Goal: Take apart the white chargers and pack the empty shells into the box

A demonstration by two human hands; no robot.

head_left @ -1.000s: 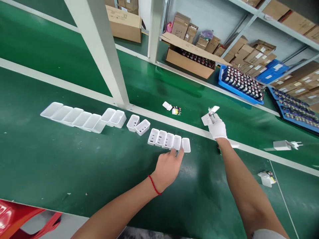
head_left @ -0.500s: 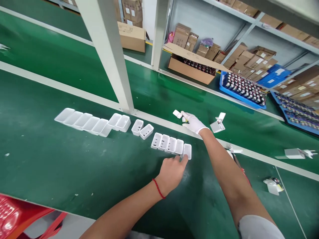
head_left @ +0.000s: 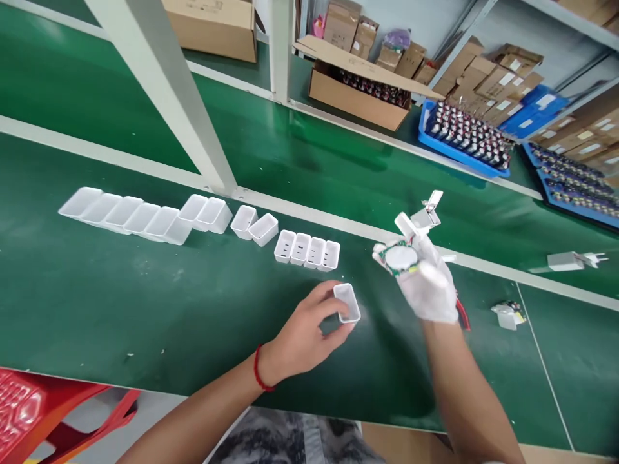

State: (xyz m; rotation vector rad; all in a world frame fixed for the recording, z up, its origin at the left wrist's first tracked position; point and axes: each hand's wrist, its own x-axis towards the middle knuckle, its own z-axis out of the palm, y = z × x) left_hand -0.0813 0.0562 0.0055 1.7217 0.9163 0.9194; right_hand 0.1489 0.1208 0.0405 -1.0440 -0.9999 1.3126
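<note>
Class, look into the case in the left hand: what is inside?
Pale inner walls show in the case. The left hand has one of its fingers over the opening's edge, so whatever lies behind that fingertip is covered.

Open white tub near circuit board

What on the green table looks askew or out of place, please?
One white box in the long line sits turned at a different angle from its neighbours, so it looks askew. Small pale specks on the table near its front edge may be scraps, but are too small to identify.
</note>
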